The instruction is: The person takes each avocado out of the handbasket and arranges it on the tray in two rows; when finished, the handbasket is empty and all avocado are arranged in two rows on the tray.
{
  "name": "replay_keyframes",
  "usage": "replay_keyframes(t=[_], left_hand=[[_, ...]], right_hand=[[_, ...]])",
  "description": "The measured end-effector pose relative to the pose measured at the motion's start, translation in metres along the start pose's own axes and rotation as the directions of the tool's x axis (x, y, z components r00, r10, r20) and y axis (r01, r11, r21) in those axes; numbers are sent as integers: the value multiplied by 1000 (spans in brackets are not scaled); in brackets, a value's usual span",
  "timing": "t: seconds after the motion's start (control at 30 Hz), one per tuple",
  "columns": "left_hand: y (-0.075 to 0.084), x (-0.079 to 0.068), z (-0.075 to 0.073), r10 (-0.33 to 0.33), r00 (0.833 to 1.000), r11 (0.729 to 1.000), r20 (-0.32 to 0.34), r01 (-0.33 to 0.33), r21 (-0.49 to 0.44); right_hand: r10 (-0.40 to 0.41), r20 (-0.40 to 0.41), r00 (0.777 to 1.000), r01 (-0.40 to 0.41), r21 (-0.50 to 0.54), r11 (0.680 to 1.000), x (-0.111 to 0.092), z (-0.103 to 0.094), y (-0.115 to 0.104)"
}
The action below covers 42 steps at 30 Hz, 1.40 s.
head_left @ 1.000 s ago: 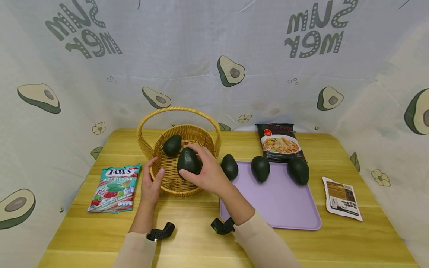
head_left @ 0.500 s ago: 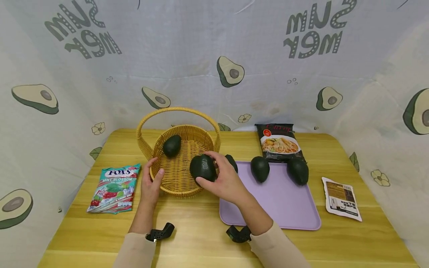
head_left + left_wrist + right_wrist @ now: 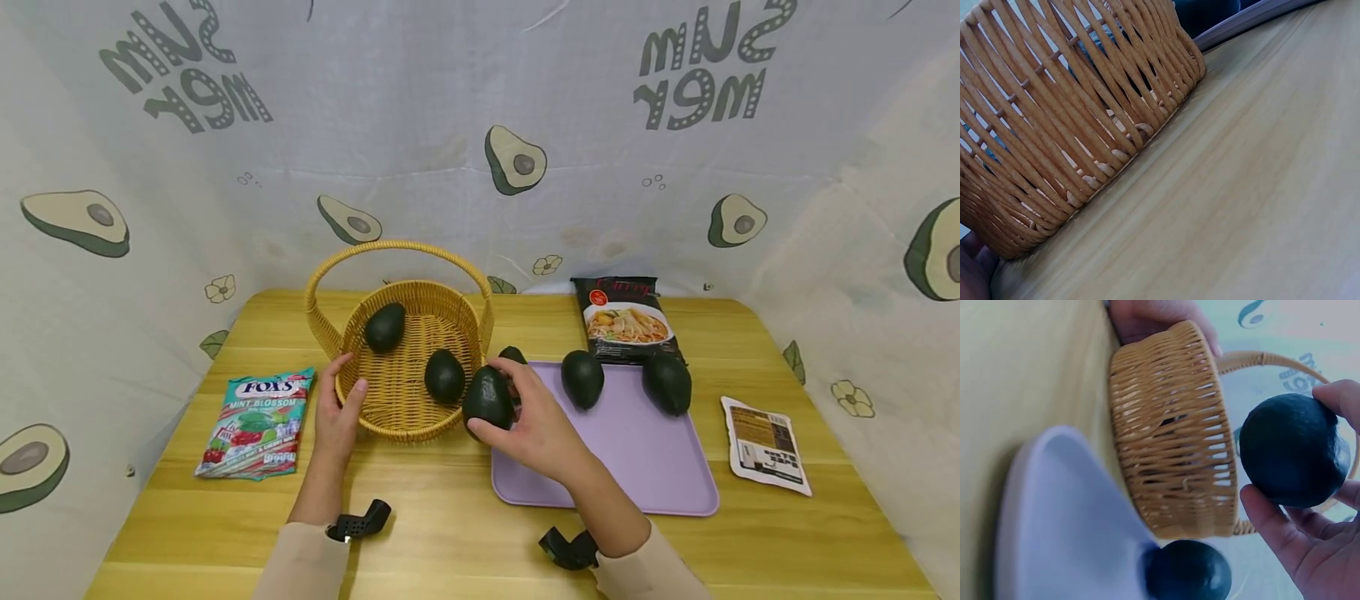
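Observation:
My right hand [image 3: 543,429] holds a dark green avocado [image 3: 489,398] between thumb and fingers, just off the right front rim of the wicker basket [image 3: 405,433]. The right wrist view shows this avocado [image 3: 1291,450] raised above the tray's level beside the basket. My left hand [image 3: 337,421] grips the basket's left front rim, its thumb over the edge. Inside the basket lie two avocados, one at the back left [image 3: 386,327] and one at the right [image 3: 445,377]. On the lilac tray's back edge are three more; the leftmost avocado [image 3: 513,355] is partly hidden by my right hand.
The lilac tray [image 3: 630,467] lies right of the basket. A noodle packet [image 3: 626,321] is behind it, and a small white-edged pouch [image 3: 765,446] farther right. A candy bag [image 3: 258,425] lies at the left. The basket's tall handle [image 3: 401,244] arches above it.
My right hand has carried the avocado rightward and toward me, from over the basket to outside its rim. The right-hand avocado in the basket has come into view. My left hand stays put.

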<state>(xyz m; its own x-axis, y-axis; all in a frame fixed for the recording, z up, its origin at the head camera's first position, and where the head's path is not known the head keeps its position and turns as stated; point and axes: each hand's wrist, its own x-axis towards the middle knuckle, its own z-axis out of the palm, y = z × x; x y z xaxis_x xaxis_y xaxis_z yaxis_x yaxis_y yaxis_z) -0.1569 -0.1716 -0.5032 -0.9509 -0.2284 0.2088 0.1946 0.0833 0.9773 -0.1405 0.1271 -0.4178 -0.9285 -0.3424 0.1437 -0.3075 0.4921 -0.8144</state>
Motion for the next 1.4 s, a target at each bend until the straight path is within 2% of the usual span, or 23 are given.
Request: replay_keyframes(t=[0.17, 0.33, 0.67, 1.07, 1.27, 1.4], left_hand=[[-1, 0, 1, 4, 1000, 1000, -2, -4, -11], [0, 0, 1, 4, 1000, 1000, -1, -4, -6], [0, 2, -1, -11, 1000, 1000, -6, 11, 7], [0, 1, 1, -22, 1000, 1000, -9, 22, 10], [1, 1, 1, -19, 1000, 1000, -8, 19, 5], [1, 1, 0, -20, 1000, 1000, -6, 20, 2]], right_hand=[[11, 11, 1000, -10, -72, 997, -9, -2, 10], [62, 81, 995, -51, -131, 990, -11, -7, 18], [159, 262, 952, -96, -235, 967, -8, -17, 32], [147, 382, 912, -53, -246, 968, -10, -22, 35], [113, 453, 884, -12, -220, 976, -11, -27, 37], [116, 492, 863, -24, -189, 982, -11, -28, 38]])
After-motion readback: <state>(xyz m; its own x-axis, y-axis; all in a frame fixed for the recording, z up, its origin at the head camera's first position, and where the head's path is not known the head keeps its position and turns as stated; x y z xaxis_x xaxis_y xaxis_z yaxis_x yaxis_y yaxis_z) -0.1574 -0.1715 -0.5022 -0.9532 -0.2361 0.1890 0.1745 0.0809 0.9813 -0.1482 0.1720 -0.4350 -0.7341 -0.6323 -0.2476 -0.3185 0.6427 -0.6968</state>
